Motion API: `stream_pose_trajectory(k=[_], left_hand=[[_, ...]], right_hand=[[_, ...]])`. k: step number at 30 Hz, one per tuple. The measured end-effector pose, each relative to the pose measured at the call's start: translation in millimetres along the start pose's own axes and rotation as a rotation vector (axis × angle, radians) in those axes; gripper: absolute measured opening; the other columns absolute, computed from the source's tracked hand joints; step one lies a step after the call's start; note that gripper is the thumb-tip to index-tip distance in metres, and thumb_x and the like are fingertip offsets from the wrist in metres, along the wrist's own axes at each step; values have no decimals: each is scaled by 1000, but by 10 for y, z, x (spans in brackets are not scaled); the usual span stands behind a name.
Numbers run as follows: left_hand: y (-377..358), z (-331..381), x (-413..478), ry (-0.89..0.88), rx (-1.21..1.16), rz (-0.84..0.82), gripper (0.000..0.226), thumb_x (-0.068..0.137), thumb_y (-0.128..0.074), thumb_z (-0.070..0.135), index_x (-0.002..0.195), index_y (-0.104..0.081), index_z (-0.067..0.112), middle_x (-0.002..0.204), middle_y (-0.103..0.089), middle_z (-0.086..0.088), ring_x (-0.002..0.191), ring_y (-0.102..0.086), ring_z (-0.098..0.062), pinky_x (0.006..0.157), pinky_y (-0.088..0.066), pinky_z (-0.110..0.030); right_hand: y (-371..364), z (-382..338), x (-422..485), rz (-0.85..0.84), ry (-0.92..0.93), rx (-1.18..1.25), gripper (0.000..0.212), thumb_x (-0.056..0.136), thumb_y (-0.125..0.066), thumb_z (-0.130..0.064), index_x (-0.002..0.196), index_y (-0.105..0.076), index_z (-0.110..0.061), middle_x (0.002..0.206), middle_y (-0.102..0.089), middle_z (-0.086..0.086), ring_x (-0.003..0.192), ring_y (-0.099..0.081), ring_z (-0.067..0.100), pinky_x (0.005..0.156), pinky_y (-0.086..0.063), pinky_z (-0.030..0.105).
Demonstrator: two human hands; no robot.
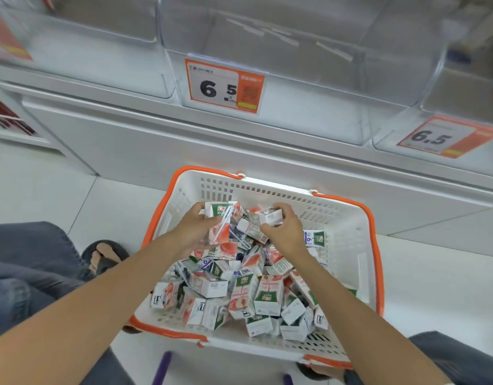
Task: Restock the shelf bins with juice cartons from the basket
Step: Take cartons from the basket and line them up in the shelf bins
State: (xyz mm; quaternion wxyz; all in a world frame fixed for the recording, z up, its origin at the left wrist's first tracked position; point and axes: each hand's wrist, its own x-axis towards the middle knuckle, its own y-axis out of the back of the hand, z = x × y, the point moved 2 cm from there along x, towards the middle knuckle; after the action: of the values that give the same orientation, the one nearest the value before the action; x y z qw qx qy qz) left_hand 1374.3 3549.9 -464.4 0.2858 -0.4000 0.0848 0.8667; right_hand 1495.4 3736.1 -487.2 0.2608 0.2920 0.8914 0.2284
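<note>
Juice cartons [253, 290] lie jumbled in a heap inside the white basket [348, 237] with its orange rim and handles, which sits on the pale floor just in front of the shelf's white base. Both hands are down at the far end of the basket, close together. The left hand [194, 229] grips a peach-printed carton [221, 226] (a wrapped straw runs slantwise down its face), with the fingers curled round its sides. The right hand [285, 232] has its fingers curled over a white-sided carton [271, 216], holding it just above the heap. Higher up, clear plastic shelf bins [267, 37] stand side by side; the middle one carries an orange price tag [224, 86] reading 6.5, and a second tag [439, 137] hangs on the bin to its right. A sandalled foot [103, 255] rests on the floor left of the basket.
</note>
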Motion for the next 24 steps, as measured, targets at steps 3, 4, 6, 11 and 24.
stream_pose_trajectory(k=[3,4,6,11,24], left_hand=[[-22,95,-30,-29,7,8,41,93,-62,15,130,-46,24,119,-64,-6,88,-69,-21,65,-60,-38],[-32,142,-60,-42,-2,-2,43,94,-61,17,132,-44,25,121,-62,-6,87,-68,-19,65,-60,-38],[-44,238,-141,-57,-33,-64,53,93,-63,26,139,-36,27,117,-61,-2,85,-66,-15,71,-60,-41],[-13,430,-370,-20,-22,-351,94,69,-75,42,147,-24,28,127,-62,-9,112,-63,-29,90,-54,-50],[872,1450,-1134,-379,147,-319,65,70,-77,32,129,-49,25,120,-67,-10,102,-68,-28,85,-55,-44]], right_hand=[[297,-355,-82,-145,49,193,56,72,-75,-8,112,-48,-36,120,-55,-8,94,-69,23,63,-58,35],[384,-501,-100,-220,76,220,53,72,-74,-6,110,-50,-35,127,-55,-7,103,-66,25,69,-55,34],[499,-794,-151,-405,135,283,48,72,-71,-1,108,-55,-28,129,-60,-2,103,-66,23,71,-53,30],[531,-1393,-291,-641,269,259,52,74,-56,20,113,-62,-15,125,-60,3,113,-59,17,82,-55,29],[63,-2644,-562,-651,352,145,95,80,-78,-9,152,-22,-34,140,-46,6,115,-62,20,102,-49,35]])
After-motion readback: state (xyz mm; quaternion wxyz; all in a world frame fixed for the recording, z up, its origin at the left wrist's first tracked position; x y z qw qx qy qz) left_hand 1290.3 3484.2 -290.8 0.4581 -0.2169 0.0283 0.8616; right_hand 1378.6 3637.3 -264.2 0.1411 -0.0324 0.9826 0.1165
